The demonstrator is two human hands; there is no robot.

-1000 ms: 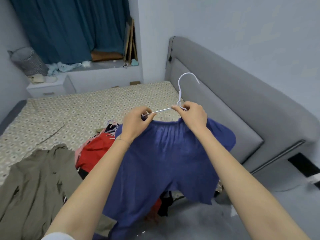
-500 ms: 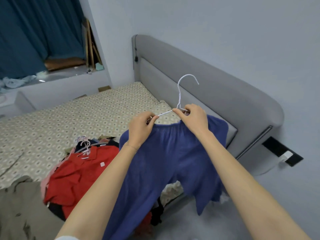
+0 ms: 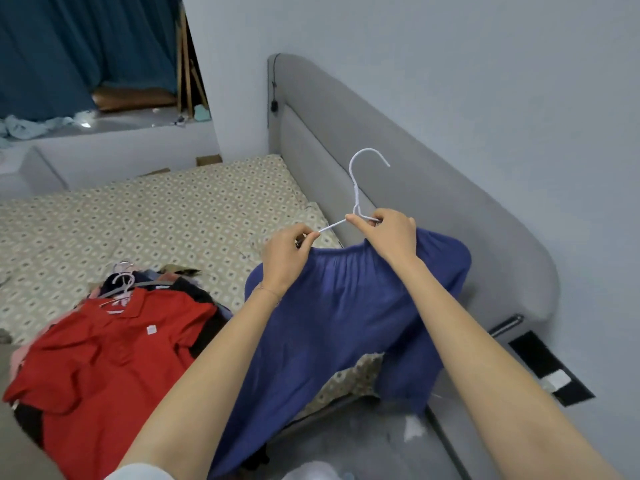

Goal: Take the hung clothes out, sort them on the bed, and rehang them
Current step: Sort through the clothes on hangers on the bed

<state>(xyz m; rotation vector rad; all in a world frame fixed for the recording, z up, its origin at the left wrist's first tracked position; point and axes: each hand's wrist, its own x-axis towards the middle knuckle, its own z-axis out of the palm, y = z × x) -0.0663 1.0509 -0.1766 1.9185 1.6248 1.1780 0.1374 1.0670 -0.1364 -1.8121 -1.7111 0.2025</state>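
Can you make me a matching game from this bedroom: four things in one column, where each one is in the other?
1 blue garment; 2 red shirt; 3 hanger; 4 headboard.
A pinched by left hand and right hand; B on a pile on the bed; C against the wall; D hanging below the hands.
Pairs: 1-D, 2-B, 3-A, 4-C.

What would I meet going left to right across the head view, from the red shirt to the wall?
Red polo shirt → left hand → right hand → grey headboard → wall. The white hanger both hands hold overlaps them, so it's omitted.
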